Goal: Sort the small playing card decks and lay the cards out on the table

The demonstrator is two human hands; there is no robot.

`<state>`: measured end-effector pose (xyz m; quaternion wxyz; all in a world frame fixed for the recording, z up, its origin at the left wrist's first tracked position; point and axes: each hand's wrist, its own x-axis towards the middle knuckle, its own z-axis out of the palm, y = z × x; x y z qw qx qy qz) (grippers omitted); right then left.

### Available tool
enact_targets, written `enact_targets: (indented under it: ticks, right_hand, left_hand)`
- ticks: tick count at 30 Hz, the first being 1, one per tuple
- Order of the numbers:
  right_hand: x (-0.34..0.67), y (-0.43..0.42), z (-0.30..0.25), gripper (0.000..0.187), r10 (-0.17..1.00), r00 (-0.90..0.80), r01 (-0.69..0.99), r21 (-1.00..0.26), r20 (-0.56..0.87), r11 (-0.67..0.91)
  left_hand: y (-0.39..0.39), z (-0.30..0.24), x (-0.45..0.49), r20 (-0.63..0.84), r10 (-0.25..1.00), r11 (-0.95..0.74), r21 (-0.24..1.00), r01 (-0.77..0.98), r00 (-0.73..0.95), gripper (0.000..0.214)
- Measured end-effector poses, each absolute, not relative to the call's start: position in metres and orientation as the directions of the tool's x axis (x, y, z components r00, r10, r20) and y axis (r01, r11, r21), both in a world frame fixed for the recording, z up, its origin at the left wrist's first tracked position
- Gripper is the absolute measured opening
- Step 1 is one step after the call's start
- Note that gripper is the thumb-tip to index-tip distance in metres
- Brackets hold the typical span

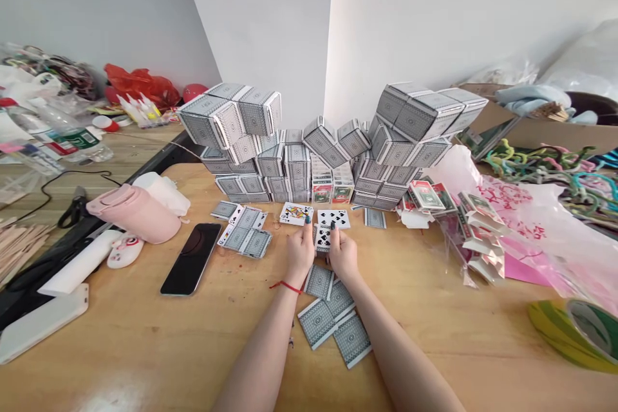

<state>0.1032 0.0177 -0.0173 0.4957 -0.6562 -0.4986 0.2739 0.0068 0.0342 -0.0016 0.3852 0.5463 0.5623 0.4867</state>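
Observation:
Both my hands meet at the middle of the wooden table (434, 309). My left hand (299, 254) and my right hand (342, 254) are closed together on a face-up playing card (322, 237), pinching it between them. Just beyond lie two more face-up cards, a court card (295, 213) and a black spot card (334, 218). Under my wrists several face-down cards (333, 322) lie scattered. Another small heap of cards (244, 232) lies to the left. A red string circles my left wrist.
A wall of stacked card boxes (309, 154) stands at the back. A black phone (192, 257), a pink bottle (138, 212) and a white roll lie left. Opened packs on a pink plastic bag (531, 225) lie right, a tape roll (579, 331) near the right edge.

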Motion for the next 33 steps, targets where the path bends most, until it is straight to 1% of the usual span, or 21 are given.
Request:
enact_targets:
  ticks: [3,5,6,8,10,11,15,20,23,27,30,33]
  right_hand:
    - [0.107,0.019,-0.017,0.045,0.908,0.414,0.261,-0.964,0.065,-0.049]
    - [0.109,0.020,-0.015,0.043,0.893,0.445,0.213,-0.976,0.070,-0.030]
    - [0.110,0.020,-0.014,0.041,0.892,0.446,0.192,-0.981,0.078,-0.010]
    - [0.110,0.019,-0.011,0.034,0.903,0.423,0.119,-0.993,0.074,0.026]
    - [0.109,0.019,-0.009,0.030,0.923,0.383,0.021,-0.999,0.048,0.043]
    - [0.108,0.019,-0.009,0.030,0.929,0.368,-0.017,-0.999,0.038,0.047]
    - [0.108,0.019,-0.007,0.026,0.942,0.335,-0.050,-0.997,0.035,0.055]
    - [0.108,0.017,-0.002,0.033,0.994,0.107,-0.114,-0.993,-0.038,-0.026]
    - [0.106,0.015,-0.004,0.037,0.997,0.072,-0.091,-0.995,-0.040,-0.034]
    - [0.104,0.017,-0.011,0.041,0.987,0.157,0.011,-0.999,-0.041,-0.043]
    - [0.105,0.018,-0.013,0.040,0.966,0.256,0.145,-0.989,0.049,0.012]
    - [0.106,0.019,-0.011,0.036,0.937,0.318,0.249,-0.966,0.147,0.068]
  left_hand:
    - [0.034,-0.004,0.007,0.004,0.999,-0.009,0.996,0.094,0.053,0.040]
    - [0.034,-0.003,0.007,0.004,0.992,-0.009,0.999,0.033,0.127,0.035]
    - [0.034,-0.002,0.007,0.015,0.991,-0.016,1.000,0.008,0.132,0.033]
    - [0.036,0.001,0.007,0.040,0.995,-0.039,0.999,-0.016,0.090,0.030]
    - [0.038,0.003,0.005,0.058,0.997,-0.059,0.998,0.015,0.040,0.029]
    - [0.039,0.004,0.004,0.066,0.997,-0.067,0.997,0.041,0.040,0.029]
    - [0.041,0.003,0.000,0.081,0.993,-0.091,0.989,0.116,0.088,0.029]
    - [0.044,0.000,0.000,0.096,0.994,-0.090,0.989,0.114,-0.049,0.025]
    - [0.046,-0.002,0.000,0.092,0.994,-0.086,0.991,0.099,-0.060,0.026]
    - [0.047,-0.005,0.001,0.076,0.997,-0.075,0.992,0.099,-0.001,0.030]
    - [0.046,-0.007,0.003,0.084,0.996,-0.086,0.991,0.107,0.021,0.033]
    - [0.044,-0.008,0.006,0.091,0.995,-0.095,0.979,0.179,0.034,0.034]
